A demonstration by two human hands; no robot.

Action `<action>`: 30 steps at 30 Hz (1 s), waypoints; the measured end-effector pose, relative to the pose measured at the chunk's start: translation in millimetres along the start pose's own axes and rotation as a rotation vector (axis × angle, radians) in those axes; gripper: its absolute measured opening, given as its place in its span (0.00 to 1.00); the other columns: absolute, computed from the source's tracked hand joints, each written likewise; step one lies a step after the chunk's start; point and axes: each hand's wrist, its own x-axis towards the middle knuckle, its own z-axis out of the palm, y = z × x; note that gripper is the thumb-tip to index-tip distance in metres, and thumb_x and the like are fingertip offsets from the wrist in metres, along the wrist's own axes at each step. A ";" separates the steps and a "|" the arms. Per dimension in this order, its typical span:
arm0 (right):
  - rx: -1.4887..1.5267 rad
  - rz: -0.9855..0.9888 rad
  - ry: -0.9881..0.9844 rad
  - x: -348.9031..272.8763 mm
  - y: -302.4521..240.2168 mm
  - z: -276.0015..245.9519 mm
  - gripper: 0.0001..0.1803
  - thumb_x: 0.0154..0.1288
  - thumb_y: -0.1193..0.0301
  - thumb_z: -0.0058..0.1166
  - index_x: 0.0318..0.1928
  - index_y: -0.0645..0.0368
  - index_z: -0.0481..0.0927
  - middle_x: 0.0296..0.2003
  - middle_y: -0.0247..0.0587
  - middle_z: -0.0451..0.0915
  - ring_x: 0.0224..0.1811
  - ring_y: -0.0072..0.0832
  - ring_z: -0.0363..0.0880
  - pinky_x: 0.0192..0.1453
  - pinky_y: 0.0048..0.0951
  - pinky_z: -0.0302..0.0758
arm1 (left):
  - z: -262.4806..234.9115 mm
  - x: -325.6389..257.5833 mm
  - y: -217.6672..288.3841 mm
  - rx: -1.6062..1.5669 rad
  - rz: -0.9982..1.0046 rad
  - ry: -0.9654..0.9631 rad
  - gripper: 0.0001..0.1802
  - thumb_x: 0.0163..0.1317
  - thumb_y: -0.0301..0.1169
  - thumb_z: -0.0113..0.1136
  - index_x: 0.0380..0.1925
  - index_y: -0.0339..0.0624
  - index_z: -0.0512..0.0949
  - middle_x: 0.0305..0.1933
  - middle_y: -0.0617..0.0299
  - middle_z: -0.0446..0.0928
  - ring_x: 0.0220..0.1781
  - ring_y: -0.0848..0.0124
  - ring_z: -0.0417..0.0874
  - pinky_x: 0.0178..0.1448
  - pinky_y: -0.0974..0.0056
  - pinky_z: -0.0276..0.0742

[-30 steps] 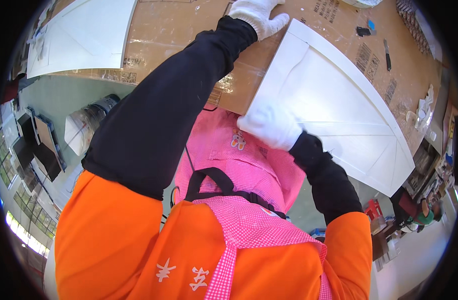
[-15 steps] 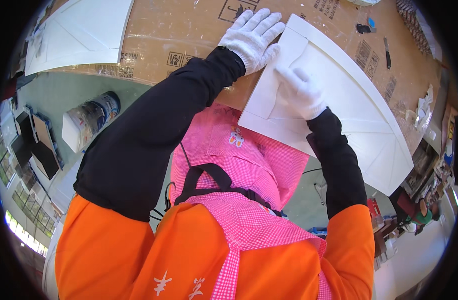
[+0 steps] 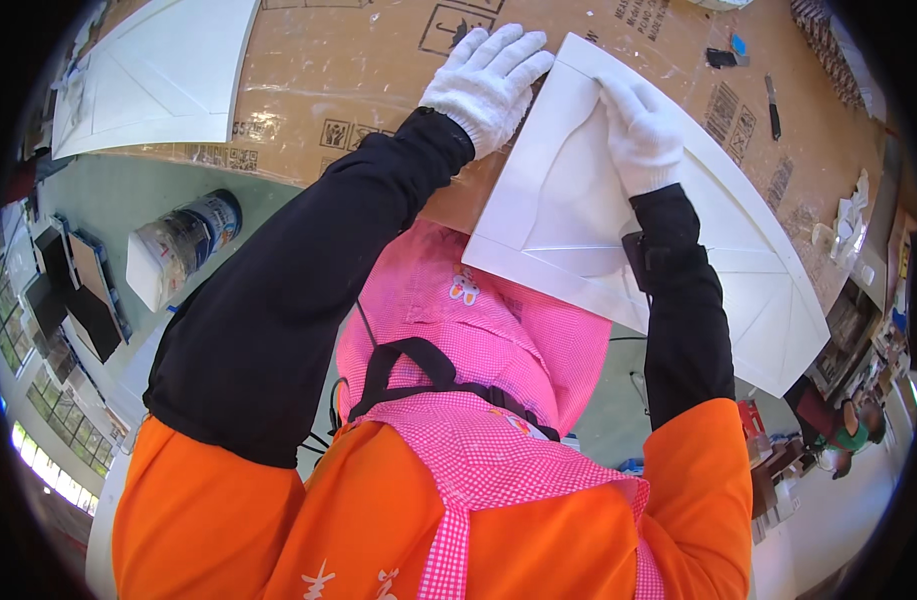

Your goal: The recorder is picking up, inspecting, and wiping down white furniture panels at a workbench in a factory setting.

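Left hand in white glove, fingers spread flat on the corner of a white creased sheet lying on cardboard-covered table — right hand pressing a fold, fingers together. Likely risk: sheet sliding, crease going crooked.

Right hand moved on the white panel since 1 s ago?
Yes. Right hand went from the white panel's near edge up toward its far corner.
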 end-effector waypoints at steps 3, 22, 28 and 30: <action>0.060 -0.088 -0.065 -48.2 -33.8 12.2 0.22 0.64 0.73 0.51 0.59 0.49 0.81 0.39 0.45 0.82 0.35 0.40 0.83 0.36 0.42 0.80 | -2.9 -2.8 -1.6 -0.015 -0.012 -0.006 0.27 0.64 0.32 0.58 0.65 0.51 0.70 0.73 0.59 0.68 0.75 0.57 0.66 0.79 0.49 0.57; 0.396 -0.360 -0.719 -93.7 -64.1 43.5 0.19 0.68 0.62 0.53 0.56 0.53 0.81 0.43 0.45 0.81 0.44 0.43 0.80 0.49 0.41 0.79 | 0.9 -7.2 -14.2 -0.018 0.020 0.035 0.26 0.67 0.39 0.58 0.64 0.47 0.71 0.73 0.56 0.68 0.75 0.55 0.66 0.78 0.48 0.58; -0.312 -0.347 -0.136 -53.9 0.9 47.0 0.26 0.76 0.64 0.41 0.69 0.60 0.65 0.43 0.45 0.78 0.35 0.35 0.81 0.33 0.36 0.84 | -14.1 2.9 2.1 -0.161 -0.027 0.018 0.30 0.63 0.44 0.60 0.61 0.39 0.73 0.70 0.47 0.69 0.75 0.49 0.65 0.79 0.45 0.56; -0.216 -0.484 -0.134 -65.7 -25.6 49.2 0.21 0.72 0.64 0.45 0.61 0.56 0.72 0.39 0.43 0.78 0.33 0.38 0.80 0.35 0.39 0.81 | -16.1 0.0 -1.5 -0.147 -0.034 -0.002 0.30 0.63 0.44 0.60 0.61 0.39 0.73 0.70 0.46 0.69 0.75 0.49 0.65 0.79 0.45 0.56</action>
